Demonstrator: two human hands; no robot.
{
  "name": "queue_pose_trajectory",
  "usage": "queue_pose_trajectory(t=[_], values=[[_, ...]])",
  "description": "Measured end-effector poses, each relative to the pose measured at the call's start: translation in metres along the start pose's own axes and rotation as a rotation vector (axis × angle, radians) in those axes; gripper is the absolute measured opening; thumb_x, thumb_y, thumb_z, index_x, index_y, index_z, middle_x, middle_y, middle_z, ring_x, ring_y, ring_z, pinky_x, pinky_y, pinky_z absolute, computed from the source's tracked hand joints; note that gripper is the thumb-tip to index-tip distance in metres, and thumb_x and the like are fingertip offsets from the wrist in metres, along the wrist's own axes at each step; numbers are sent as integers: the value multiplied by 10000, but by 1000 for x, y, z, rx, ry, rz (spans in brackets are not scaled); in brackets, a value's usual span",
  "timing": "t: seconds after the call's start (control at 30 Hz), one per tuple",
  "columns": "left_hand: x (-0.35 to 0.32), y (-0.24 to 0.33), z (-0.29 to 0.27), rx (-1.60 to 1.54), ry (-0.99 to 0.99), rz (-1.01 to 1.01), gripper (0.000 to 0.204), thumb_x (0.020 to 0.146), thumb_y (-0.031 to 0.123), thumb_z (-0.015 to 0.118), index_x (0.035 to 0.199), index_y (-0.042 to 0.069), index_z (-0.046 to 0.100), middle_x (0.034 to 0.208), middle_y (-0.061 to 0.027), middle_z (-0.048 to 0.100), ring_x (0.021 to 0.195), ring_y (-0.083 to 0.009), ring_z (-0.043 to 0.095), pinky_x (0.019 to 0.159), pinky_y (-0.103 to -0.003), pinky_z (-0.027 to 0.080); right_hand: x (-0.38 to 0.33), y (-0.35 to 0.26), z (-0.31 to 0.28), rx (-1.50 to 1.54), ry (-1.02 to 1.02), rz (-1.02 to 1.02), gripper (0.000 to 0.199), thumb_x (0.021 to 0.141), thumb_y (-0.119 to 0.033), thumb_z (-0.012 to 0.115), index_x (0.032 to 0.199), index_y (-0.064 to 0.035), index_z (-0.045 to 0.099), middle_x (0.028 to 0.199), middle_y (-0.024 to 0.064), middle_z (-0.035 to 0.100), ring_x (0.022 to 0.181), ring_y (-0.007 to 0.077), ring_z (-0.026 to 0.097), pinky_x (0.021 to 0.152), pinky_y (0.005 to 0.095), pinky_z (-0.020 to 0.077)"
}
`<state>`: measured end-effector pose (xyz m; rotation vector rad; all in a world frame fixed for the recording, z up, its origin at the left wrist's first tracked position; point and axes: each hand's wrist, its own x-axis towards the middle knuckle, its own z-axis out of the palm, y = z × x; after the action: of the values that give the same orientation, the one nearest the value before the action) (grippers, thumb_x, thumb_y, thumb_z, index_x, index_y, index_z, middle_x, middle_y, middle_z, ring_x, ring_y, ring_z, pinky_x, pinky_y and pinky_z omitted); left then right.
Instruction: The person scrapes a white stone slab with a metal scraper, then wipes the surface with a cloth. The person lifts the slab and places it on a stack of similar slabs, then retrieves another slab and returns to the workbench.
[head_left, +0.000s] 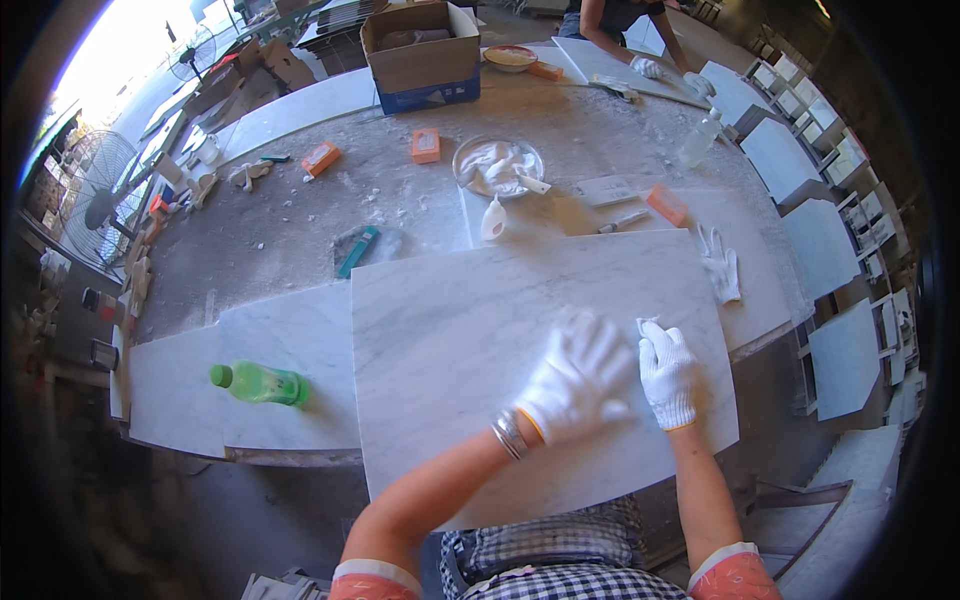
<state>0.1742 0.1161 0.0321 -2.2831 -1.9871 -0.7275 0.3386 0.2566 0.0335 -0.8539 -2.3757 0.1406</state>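
In front of me lies a white marble slab (450,330) with grey veins, its near edge reaching my checked apron (550,565). My left hand (578,375), in a white knit glove with a silvery band at the wrist, is spread over the slab and blurred by motion. To its right, my right hand (667,378), also gloved, has its fingers curled over the slab. A small white scrap (648,323) shows at its fingertips, perhaps cloth; its kind is unclear. Whether the left palm touches the stone, I cannot tell.
A green bottle (260,384) lies on the slab at left. Beyond are a bowl of white paste (497,167), a white squeeze bottle (494,219), an orange block (667,204), a loose glove (718,264) and a cardboard box (422,60). Another person's gloved hands (647,67) work at the far right.
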Motion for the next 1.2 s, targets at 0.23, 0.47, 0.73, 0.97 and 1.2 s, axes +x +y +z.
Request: queue_pose_trajectory(t=[0.23,0.47,0.73,0.97,1.2], values=[[-52,-20,-36,-17,-103,-54,756,956,612,609,1486,77,541,1597,-209,472,1543,-438,341,1219,-634,289,4,-12,-11,-54,-55,39,180,964,-183,719,1136,-147,759,896,101,677,764,330,699,661,432,568],[-112,-152,-86,437,-53,-951,733,1044,521,527,1621,85,407,1712,-200,328,1591,-442,240,1288,-619,34,5,-16,-12,-62,-78,26,150,978,-151,691,1110,-128,760,883,85,677,695,310,669,611,416,547],[-113,-152,-83,448,-84,-999,728,1046,483,556,1622,64,405,1722,-209,307,1599,-428,224,1293,-605,39,-14,-131,15,143,-302,-697,161,901,-158,638,1040,-88,679,741,-3,579,649,144,620,552,333,519],[-108,-149,-87,438,-145,-1027,770,1036,457,578,1639,26,368,1737,-212,268,1608,-431,200,1297,-595,20,111,61,45,-315,-176,-284,79,944,-170,579,978,-137,642,871,110,660,769,291,673,661,425,567],[-100,-144,-93,429,-205,-1081,782,1048,481,538,1656,34,334,1756,-193,225,1621,-405,173,1302,-579,-11,152,213,9,-140,-330,376,330,1026,-233,592,1326,-147,700,1424,181,631,1364,328,547,1104,475,408]])
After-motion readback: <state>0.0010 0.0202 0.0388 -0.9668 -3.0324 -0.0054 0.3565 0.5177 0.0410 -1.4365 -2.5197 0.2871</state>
